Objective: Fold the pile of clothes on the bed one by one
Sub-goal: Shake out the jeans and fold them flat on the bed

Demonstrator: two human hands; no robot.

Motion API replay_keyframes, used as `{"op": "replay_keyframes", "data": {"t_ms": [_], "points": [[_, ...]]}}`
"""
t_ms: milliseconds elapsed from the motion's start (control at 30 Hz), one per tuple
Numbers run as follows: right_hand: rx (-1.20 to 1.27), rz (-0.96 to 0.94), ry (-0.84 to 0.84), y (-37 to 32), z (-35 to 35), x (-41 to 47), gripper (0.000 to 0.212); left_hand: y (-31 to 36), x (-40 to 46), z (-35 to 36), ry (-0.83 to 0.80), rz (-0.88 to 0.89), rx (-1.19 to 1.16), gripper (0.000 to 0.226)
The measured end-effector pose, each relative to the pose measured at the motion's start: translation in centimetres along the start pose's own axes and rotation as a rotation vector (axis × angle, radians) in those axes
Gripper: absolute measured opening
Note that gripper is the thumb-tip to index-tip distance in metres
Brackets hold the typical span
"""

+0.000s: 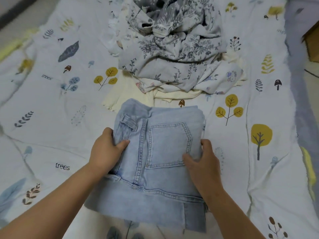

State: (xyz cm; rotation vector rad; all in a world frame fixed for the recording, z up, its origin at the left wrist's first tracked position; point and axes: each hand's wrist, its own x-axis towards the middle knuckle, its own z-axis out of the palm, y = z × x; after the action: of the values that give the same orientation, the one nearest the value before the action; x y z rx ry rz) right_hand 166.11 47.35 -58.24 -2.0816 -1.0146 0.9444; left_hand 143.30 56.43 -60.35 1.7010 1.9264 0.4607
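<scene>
Light blue jeans (160,152) lie folded into a thick square on the bed (51,135) in front of me, back pocket facing up. My left hand (106,150) grips the folded left edge near the waistband, thumb on top. My right hand (203,159) grips the right edge, thumb on the pocket and fingers curled round the side. Beyond the jeans sits the pile of unfolded clothes (172,49): a grey floral garment on top, a cartoon-print piece (222,78) and cream items (117,95) beneath.
The bed cover is white with tree, leaf and mushroom prints and spreads wide to the left and right of the jeans. A grey blanket (300,83) runs along the right side. A brown box corner (312,40) shows at the far right.
</scene>
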Motion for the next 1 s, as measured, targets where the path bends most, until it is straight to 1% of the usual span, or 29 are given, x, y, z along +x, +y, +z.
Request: {"op": "replay_keyframes", "data": {"t_ms": [167,367,567,733,867,1000], "points": [[-0.089,-0.087,-0.041,-4.3,0.1,-1.0,0.034,-0.7,-1.3,-3.7,0.059,-0.080,-0.066,0.039],[-0.152,-0.185,-0.088,-11.9,4.1,-2.8,0.028,-4.5,-0.4,-10.9,0.111,-0.162,-0.148,0.037],[-0.242,-0.266,-0.107,-19.4,11.3,-5.5,0.028,-10.8,1.9,-19.2,0.136,-0.195,-0.187,0.033],[-0.242,-0.309,-0.131,-25.4,18.8,-8.1,0.027,-17.4,3.5,-25.9,0.174,-0.211,-0.228,0.031],[-0.256,-0.347,-0.161,-29.2,24.3,-9.3,0.028,-22.0,4.5,-30.2,0.198,-0.271,-0.218,0.032],[-0.298,-0.382,-0.205,-32.3,28.8,-9.2,0.029,-25.6,5.6,-33.0,0.223,-0.335,-0.232,0.032]]}}
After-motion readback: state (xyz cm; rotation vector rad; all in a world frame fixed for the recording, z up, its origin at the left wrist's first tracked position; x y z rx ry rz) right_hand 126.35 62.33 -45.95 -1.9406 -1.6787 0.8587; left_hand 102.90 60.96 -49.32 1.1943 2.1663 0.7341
